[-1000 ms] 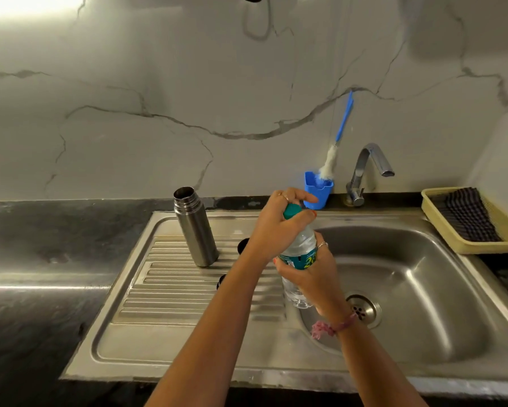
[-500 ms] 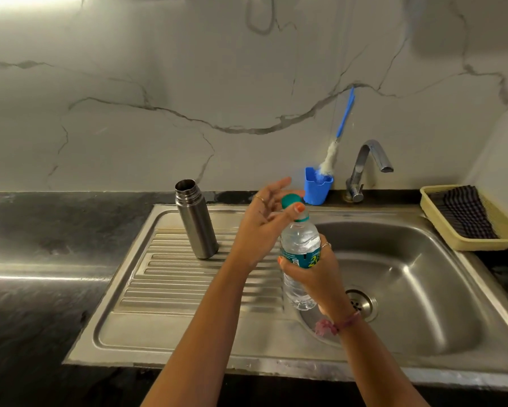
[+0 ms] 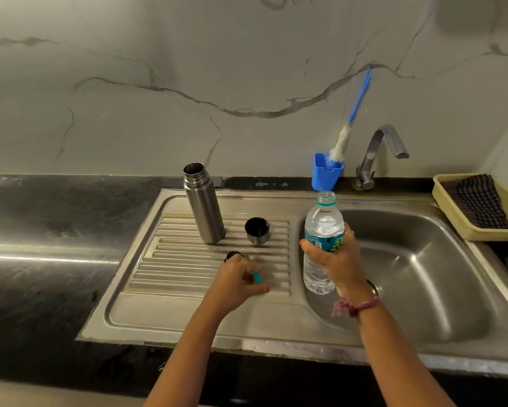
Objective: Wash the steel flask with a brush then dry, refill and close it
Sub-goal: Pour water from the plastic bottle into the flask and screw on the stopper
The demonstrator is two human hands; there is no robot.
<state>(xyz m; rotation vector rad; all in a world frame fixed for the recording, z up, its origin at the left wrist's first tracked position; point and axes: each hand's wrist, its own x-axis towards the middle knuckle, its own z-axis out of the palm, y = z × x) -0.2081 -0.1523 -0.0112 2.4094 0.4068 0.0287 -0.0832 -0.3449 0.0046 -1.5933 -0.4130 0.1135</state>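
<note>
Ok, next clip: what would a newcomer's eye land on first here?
The uncapped water bottle, held upright by the right hand at the sink basin's left edge. Next, the open steel flask standing on the ribbed drainboard, where the left hand sets down the teal cap.

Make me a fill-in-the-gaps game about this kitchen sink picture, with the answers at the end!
1. The right hand holds a plastic water bottle whose cap is ____.
2. The left hand holds the ____ bottle cap low over the ribbed drainboard.
3. The steel flask stands upright and ____ on the drainboard.
4. The brush stands in a ____ cup beside the tap.

Answers: off; teal; open; blue
</note>
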